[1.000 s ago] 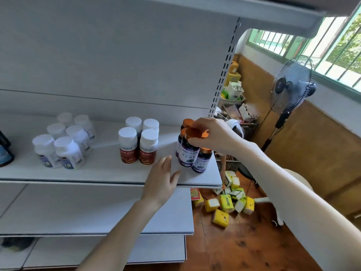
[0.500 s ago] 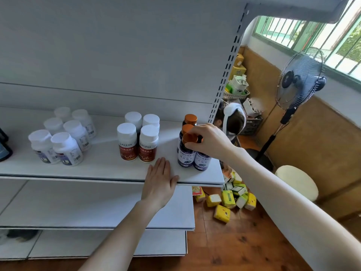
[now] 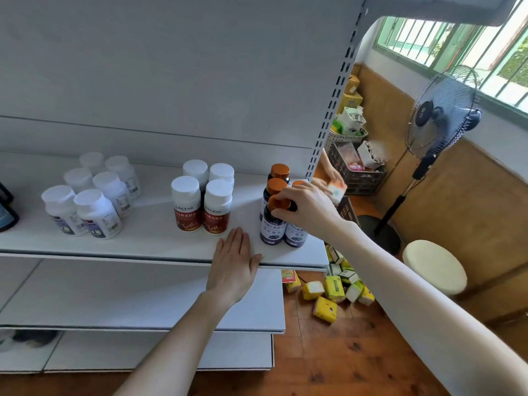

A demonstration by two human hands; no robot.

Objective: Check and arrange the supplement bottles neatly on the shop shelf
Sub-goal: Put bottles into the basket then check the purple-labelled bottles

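The right hand (image 3: 307, 208) pinches the copper-orange cap (image 3: 278, 202) of the front dark purple bottle (image 3: 273, 228) at the right end of the white metal shelf (image 3: 143, 245). The left hand (image 3: 233, 264) lies flat on the shelf edge, holding nothing. The bottle looks light, rigid and perhaps glass, so hold it by the cap.

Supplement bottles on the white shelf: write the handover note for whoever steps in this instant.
Right hand: fingers grip the orange cap of the front dark purple-labelled bottle, which appears to stand on the white metal shelf near its right end.
Left hand: flat on the shelf's front edge, holding nothing.
Done: white-capped blue-labelled bottles grouped at left; four white-capped red-labelled bottles squared up in the middle.
Left: line up the orange-capped cluster, then let go.
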